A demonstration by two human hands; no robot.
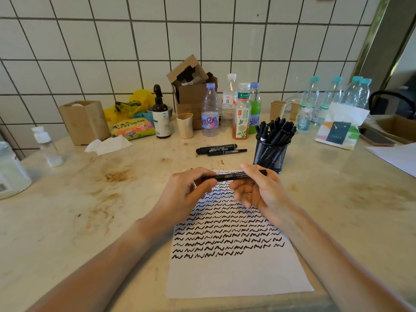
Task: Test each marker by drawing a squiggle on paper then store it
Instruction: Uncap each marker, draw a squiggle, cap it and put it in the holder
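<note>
Marker (234, 176) held level above the far end of the paper (236, 273), long axis left-right. Left hand (186, 194) fingers pinch its left end, right hand (258, 190) fingers curl round the right part. Mesh cup (271, 155) of markers just right of paper's far edge; two loose markers (219, 149) on counter (90, 221) beyond the paper.

stained table (90, 199), paper (236, 273), mesh cup (271, 154)

Two bare forearms enter from lower left and lower right of frame, no sleeves visible. Left hand (186, 192) and right hand (261, 190) bare: no gloves, no watch, no wristband. Nails short, unpainted. Rings: cannot tell, fingers partly hidden.
</note>
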